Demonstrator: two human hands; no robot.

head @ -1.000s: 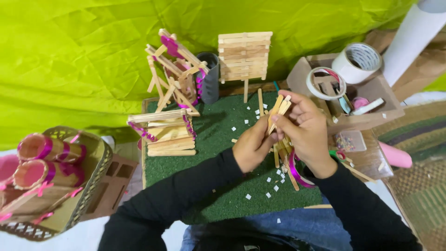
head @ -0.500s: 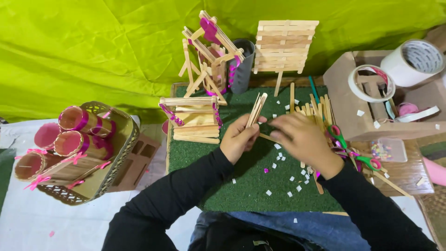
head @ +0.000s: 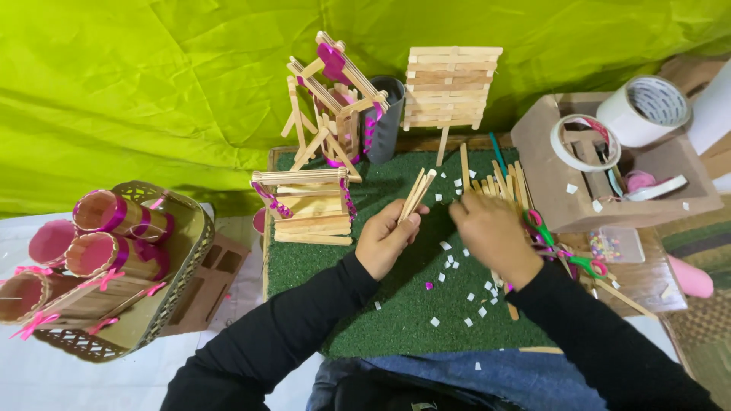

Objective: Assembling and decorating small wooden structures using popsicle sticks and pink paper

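Left hand (head: 388, 237) now alone, clamped on stick bundle (head: 416, 195) above the green mat (head: 396, 320). Right hand (head: 491, 232) off it, reaching loose sticks (head: 502, 183), grip hidden: gathering more, seemingly.

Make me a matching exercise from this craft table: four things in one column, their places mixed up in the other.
Things:
1. bundle of sticks
2. white tape roll
3. pink-ribboned cups
4. stick panel

Places:
A. in the woven basket at far left
B. upright at the back edge of the green mat
C. in the left hand
D. on the brown box at right

Pairs: 1-C, 2-D, 3-A, 4-B
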